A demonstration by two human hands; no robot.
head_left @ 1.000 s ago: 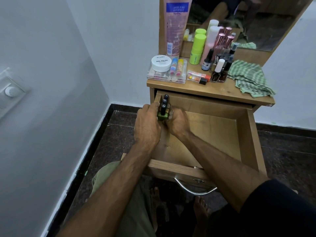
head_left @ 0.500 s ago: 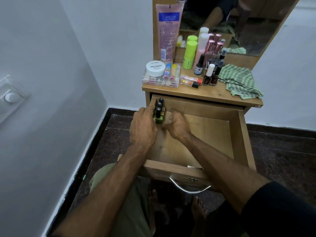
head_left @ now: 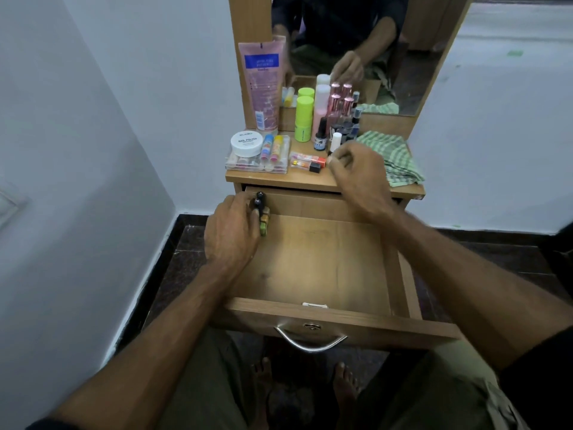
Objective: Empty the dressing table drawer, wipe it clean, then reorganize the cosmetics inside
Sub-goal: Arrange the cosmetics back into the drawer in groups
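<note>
Corner dressing table, drawer (head_left: pixel 313 262) open. Left hand (head_left: pixel 231 234) steadies small bottles (head_left: pixel 262 209) at drawer's back-left corner. Right hand (head_left: pixel 356 175) has left them, fingers now curled at tabletop's front edge among remaining cosmetics (head_left: pixel 335 125); contents unclear. Restocking continues.

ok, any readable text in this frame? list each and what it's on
"NAIL POLISH": lid of the white jar on the tabletop.
Brand word above it on the same lid: too blurred to read.
Blue label and back print on the pink tube: blurred, unreadable.
Label on the small dark bottle: too small to read.
Nothing else legible.
</note>
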